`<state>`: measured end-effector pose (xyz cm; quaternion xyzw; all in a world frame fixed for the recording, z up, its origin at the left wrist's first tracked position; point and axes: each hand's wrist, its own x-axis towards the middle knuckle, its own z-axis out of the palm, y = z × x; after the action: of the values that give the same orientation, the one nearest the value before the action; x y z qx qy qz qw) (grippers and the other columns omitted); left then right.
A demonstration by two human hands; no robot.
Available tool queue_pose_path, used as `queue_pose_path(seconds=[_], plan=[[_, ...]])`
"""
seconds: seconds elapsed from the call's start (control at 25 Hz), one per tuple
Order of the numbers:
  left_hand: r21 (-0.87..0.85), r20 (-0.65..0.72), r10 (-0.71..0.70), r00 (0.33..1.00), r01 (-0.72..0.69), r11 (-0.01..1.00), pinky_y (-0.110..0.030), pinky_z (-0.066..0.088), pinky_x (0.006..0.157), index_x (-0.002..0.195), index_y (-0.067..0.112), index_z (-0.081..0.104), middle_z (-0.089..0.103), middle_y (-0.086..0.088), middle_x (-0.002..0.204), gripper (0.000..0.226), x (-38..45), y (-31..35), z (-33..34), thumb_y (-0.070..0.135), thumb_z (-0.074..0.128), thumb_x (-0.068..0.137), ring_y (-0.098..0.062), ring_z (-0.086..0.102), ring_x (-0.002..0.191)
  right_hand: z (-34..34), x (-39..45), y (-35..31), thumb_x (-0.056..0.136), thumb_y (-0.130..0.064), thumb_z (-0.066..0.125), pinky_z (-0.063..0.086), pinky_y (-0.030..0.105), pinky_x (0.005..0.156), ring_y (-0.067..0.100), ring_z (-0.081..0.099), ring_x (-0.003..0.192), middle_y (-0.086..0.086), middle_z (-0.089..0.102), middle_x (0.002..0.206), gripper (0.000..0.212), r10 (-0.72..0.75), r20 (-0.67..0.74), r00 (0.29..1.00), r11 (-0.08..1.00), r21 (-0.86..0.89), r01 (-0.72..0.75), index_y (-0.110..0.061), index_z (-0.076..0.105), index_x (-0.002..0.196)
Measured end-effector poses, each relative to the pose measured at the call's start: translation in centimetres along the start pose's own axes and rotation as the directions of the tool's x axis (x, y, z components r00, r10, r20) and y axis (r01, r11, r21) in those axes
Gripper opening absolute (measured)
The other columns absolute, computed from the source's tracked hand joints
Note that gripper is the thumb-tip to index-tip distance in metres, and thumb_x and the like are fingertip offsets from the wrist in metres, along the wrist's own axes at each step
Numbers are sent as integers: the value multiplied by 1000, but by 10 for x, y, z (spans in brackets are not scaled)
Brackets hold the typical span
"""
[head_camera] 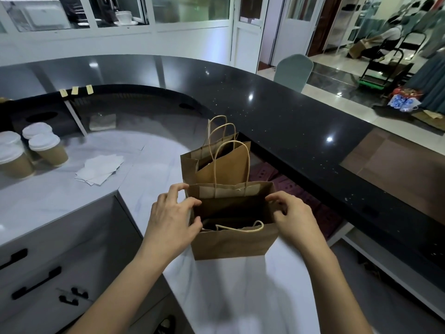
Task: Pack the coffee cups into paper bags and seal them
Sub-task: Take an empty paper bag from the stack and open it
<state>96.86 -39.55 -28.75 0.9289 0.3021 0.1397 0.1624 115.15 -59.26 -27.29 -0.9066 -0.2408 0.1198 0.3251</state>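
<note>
A brown paper bag (234, 244) stands open on the white marble counter (149, 165) in front of me. My left hand (172, 218) grips its left edge and my right hand (292, 215) grips its right edge, spreading the mouth. Its inside is dark; one twine handle lies over the near rim. Two more brown paper bags (221, 165) with handles up stand just behind it. Three lidded coffee cups (48, 150) with brown sleeves stand at the far left of the counter.
White napkins (100, 168) lie on the counter between the cups and the bags. A raised black bar top (289, 121) curves behind and to the right. Grey drawers with black handles (36, 283) are at lower left.
</note>
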Motion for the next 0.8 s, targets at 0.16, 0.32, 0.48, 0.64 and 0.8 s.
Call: queue_pose_path(seconds=[0.16,0.32,0.48,0.64,0.8], plan=[[-4,111,-80,991,81,997,-41,45,105,147,37,39,19,1,162,68,-5,-3,-3,41,67,85,-26,38,137,-3,-6,2,98,-7,48,54,41,95,22,59,116,-2,57,138,55,62,60,996,992,-110,-55,-38,48,143],[-91,244,-15,970,38,995,-31,50,94,154,45,14,32,8,157,87,-9,-2,-7,31,66,86,-19,43,132,-1,-9,4,97,-8,53,50,38,98,21,55,127,-3,49,149,66,83,90,992,990,-123,-72,-34,34,154],[-130,294,24,955,15,991,-29,57,83,155,48,2,24,13,160,97,-16,-4,-11,22,64,87,-15,45,132,0,-17,5,90,-4,56,56,38,94,19,53,127,-7,41,155,79,92,133,987,994,-73,-83,-37,28,156],[-154,290,35,956,11,988,-19,46,72,156,47,-2,25,15,158,99,-24,-8,-16,19,63,86,-11,41,131,1,-23,3,88,-3,61,61,35,81,17,57,120,-8,41,156,86,82,165,983,996,-48,-75,-40,25,156],[-149,253,25,967,14,989,-21,45,81,157,45,-1,26,15,159,97,-35,-16,-23,25,65,90,-12,41,133,2,-27,-6,86,1,66,61,28,72,12,56,113,-7,40,156,91,57,198,979,998,-42,-50,-38,25,158]])
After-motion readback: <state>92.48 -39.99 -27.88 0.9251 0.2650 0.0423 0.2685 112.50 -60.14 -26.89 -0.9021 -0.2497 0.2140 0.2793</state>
